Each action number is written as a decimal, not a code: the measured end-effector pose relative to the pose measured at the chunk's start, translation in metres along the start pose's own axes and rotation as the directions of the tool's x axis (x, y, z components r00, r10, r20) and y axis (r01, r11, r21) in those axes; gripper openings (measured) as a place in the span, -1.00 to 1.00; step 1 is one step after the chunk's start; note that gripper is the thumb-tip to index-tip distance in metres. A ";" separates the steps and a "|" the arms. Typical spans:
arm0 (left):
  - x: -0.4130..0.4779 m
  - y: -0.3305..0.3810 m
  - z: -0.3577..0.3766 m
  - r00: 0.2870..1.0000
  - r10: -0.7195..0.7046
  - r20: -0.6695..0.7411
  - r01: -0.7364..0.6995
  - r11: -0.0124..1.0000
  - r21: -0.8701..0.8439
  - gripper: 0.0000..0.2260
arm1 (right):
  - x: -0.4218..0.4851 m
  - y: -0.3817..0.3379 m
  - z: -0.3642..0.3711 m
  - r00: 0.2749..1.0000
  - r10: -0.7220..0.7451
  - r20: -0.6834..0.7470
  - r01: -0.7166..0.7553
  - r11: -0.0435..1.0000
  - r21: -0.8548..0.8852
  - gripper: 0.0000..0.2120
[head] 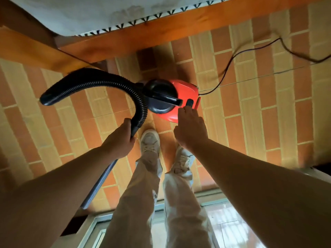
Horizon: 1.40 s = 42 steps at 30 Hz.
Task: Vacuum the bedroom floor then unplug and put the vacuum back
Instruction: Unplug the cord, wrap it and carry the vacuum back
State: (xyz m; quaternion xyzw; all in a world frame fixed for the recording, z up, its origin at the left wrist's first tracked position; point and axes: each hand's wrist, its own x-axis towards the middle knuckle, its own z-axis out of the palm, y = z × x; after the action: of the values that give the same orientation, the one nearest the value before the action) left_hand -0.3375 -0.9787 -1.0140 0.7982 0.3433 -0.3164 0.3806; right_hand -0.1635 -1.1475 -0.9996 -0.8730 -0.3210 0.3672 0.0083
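A small red and black canister vacuum (186, 90) sits on the patterned floor just ahead of my feet. Its black ribbed hose (100, 81) arcs left and back down to the wand. My left hand (119, 140) grips the wand where the hose joins it; the grey metal tube (100, 183) runs down past my left leg. My right hand (189, 128) reaches over the vacuum's near side, fingertips touching the black switch (189, 102) beside the carry handle. The black power cord (231, 63) trails from the vacuum's right side across the floor to the upper right.
An orange wooden bed frame (143, 38) with a white patterned sheet (89, 13) stands just beyond the vacuum. A glass door track (211, 201) lies behind my feet. Tiled floor (268, 104) stretches to the right.
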 end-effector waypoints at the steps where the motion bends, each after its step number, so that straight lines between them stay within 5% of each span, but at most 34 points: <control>1: 0.004 0.002 0.002 1.000 0.018 0.007 -0.018 1.000 0.008 -0.69 | 0.000 0.006 0.003 0.999 0.024 0.024 -0.023 1.000 -0.017 -0.59; 13: 0.057 0.054 -0.006 0.997 0.069 -0.034 -0.067 0.997 0.049 -0.05 | 0.024 0.035 0.023 0.980 0.100 0.173 -0.101 0.995 -0.003 -0.57; 20: 0.063 0.054 -0.006 0.999 0.039 0.013 -0.041 0.992 0.121 0.00 | 0.040 0.042 0.034 0.970 0.124 0.210 -0.126 0.992 -0.001 -0.69; 27: 0.077 0.068 -0.017 0.993 0.046 -0.110 -0.047 0.999 -0.005 -0.03 | 0.055 0.038 0.044 0.966 0.118 0.231 -0.123 0.992 0.004 -0.65; 42: 0.094 0.081 -0.008 1.000 -0.015 0.013 0.014 1.000 0.026 -0.05 | 0.064 0.045 0.044 0.949 0.146 0.279 -0.164 0.986 0.041 -0.69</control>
State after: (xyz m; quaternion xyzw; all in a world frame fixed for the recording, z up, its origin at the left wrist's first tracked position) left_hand -0.2188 -0.9812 -1.0500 0.7985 0.3423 -0.3291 0.3700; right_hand -0.1332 -1.1570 -1.0836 -0.8353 -0.2376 0.4943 -0.0376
